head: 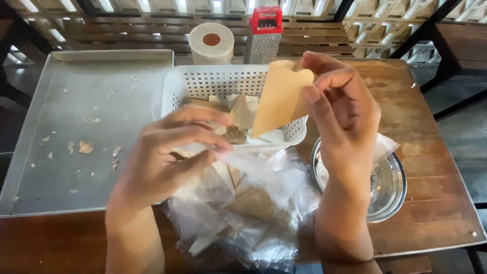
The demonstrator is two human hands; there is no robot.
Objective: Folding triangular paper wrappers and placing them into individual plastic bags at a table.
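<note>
A wooden counter (431, 167) is carrying a large metal tray (76, 127) strewn with crumbs. A white perforated basket (203, 83) is holding tan triangular pieces. A steel bowl (390, 187) is sitting at the right, and a heap of clear plastic wrappers (253, 213) is lying in front. The right hand (345, 116) is pinching a tan triangular piece (279, 96) above the basket. The left hand (172, 147), its grip pressed together, is pinching a clear wrapper (243, 162). Behind are standing a paper roll (211, 43) and a red-topped grater (264, 35).

Worn wooden table (431, 167), slatted bench (152, 33)
</note>
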